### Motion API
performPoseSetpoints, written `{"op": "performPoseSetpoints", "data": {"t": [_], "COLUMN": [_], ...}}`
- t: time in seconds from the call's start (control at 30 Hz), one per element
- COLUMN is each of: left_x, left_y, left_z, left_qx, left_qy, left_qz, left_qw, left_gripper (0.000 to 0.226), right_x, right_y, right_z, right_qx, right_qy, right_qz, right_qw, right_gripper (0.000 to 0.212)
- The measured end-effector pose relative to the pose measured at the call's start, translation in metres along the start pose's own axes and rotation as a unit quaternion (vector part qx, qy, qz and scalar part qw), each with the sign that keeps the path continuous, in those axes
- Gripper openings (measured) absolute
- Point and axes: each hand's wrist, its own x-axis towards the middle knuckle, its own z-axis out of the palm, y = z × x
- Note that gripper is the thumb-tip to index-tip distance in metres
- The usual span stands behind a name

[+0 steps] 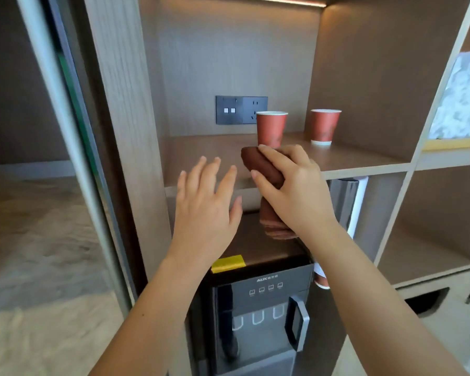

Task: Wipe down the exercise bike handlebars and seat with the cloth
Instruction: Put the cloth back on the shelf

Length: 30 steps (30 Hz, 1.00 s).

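Note:
My right hand (pixel 291 185) grips a folded brown cloth (pixel 258 164) at the front edge of a wooden shelf (pixel 201 156). One end of the cloth pokes up past my fingers and the other end hangs below my wrist. Just left of it, my left hand (pixel 206 202) hovers with fingers spread and holds nothing. No exercise bike is in view.
Two red paper cups (pixel 271 128) (pixel 324 126) stand on the shelf behind the cloth. A wall socket panel (pixel 240 109) sits on the back wall. Below is a black water dispenser (pixel 258 308). A glass door (pixel 65 131) runs along the left; more shelving compartments lie to the right.

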Motion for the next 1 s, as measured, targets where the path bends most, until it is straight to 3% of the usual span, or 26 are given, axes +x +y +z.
{"op": "performPoseSetpoints", "data": {"t": [0.17,0.33,0.4,0.5,0.57,0.7,0.9,1.0], "left_x": [0.034,0.045,0.044,0.041,0.040,0.039,0.038,0.033], "left_y": [-0.010,-0.019,-0.021,-0.023,-0.023,-0.022,-0.022,-0.025], "left_z": [0.009,0.021,0.026,0.033,0.035,0.036,0.034,0.035], "left_qx": [0.044,0.069,0.083,0.112,0.115,0.128,0.136,0.127], "left_qy": [0.029,0.021,0.013,0.011,0.022,0.027,0.023,0.039], "left_qz": [-0.024,-0.061,-0.076,-0.067,-0.064,-0.066,-0.066,-0.061], "left_qw": [0.998,0.996,0.994,0.991,0.991,0.989,0.988,0.989], "left_gripper": [0.045,0.046,0.044,0.049,0.049,0.049,0.052,0.051], "right_x": [0.054,0.092,0.098,0.103,0.106,0.103,0.093,0.079], "right_y": [0.016,0.014,0.014,0.016,0.018,0.018,0.033,0.057], "right_z": [0.015,0.035,0.045,0.056,0.057,0.053,0.024,0.000], "right_qx": [-0.046,-0.046,-0.060,-0.156,-0.175,-0.162,-0.064,-0.007], "right_qy": [-0.021,-0.089,-0.171,-0.383,-0.428,-0.421,-0.350,-0.365], "right_qz": [-0.019,-0.004,0.013,0.042,0.047,0.030,-0.009,-0.034], "right_qw": [0.999,0.995,0.983,0.910,0.886,0.892,0.935,0.930], "right_gripper": [0.046,0.042,0.046,0.064,0.073,0.076,0.072,0.082]}}
